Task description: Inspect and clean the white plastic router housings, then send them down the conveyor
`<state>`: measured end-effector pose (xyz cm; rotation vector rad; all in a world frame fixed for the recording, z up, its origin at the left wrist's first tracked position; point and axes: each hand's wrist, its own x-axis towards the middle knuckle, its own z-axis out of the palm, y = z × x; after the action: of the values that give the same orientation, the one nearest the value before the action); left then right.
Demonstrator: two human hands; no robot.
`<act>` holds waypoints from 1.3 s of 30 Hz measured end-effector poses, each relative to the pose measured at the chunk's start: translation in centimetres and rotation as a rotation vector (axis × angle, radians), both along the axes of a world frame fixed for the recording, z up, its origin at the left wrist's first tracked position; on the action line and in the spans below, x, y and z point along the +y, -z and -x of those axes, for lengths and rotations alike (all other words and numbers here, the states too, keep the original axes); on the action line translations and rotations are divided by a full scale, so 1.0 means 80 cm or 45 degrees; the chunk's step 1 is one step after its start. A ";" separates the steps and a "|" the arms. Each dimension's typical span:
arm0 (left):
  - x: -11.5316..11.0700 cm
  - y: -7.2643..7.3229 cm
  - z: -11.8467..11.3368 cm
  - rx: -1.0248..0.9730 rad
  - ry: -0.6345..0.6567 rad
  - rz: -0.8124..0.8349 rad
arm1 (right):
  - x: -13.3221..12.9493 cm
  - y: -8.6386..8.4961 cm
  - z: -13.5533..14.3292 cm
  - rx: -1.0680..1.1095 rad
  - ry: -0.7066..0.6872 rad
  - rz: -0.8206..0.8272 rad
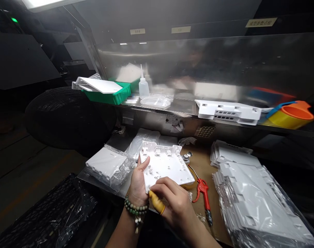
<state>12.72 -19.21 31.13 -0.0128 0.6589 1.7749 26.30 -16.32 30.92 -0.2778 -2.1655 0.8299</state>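
A white plastic housing (167, 165), its ribbed inner side facing up, is held above the workbench. My left hand (140, 179) grips its left edge, with the thumb over the rim and beads round the wrist. At the near left corner, my right hand (172, 198) touches the housing with its thumb, which wears a yellow finger cover, and its fingers are curled above. Whether anything small lies between those fingers is hidden. Just right of the housing is a red air gun (203, 187) on brown cardboard (198, 160).
Bagged white housings (262, 203) are stacked at the right, with another wrapped stack (106, 162) at the left. The metal shelf (182, 106) bears a green bin (123, 94), a bottle (144, 88), a white part (229, 112) and an orange-yellow tape roll (291, 115).
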 end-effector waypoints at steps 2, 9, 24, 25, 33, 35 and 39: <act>-0.004 0.001 0.005 -0.024 -0.040 0.094 | 0.012 0.006 -0.013 -0.042 0.023 0.007; -0.037 0.026 0.059 -0.063 0.062 -0.208 | 0.099 0.026 -0.127 -0.041 0.560 0.187; -0.049 0.046 0.074 -0.096 0.508 -0.907 | 0.085 0.033 -0.114 -0.026 0.489 0.001; -0.049 0.046 0.074 -0.104 0.527 -0.914 | 0.081 0.034 -0.114 0.004 0.493 0.011; -0.075 0.068 0.089 -0.135 0.530 -0.889 | 0.102 0.061 -0.116 -0.092 0.497 -0.021; -0.080 0.071 0.087 -0.117 0.551 -0.869 | 0.114 0.048 -0.114 -0.025 0.573 0.013; -0.082 0.071 0.070 -0.099 0.542 -0.828 | 0.124 0.003 -0.096 0.216 0.611 0.032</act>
<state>7.15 -25.78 25.46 0.4660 -0.0021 1.4896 33.95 -6.38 30.64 -0.6830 -1.8225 0.5810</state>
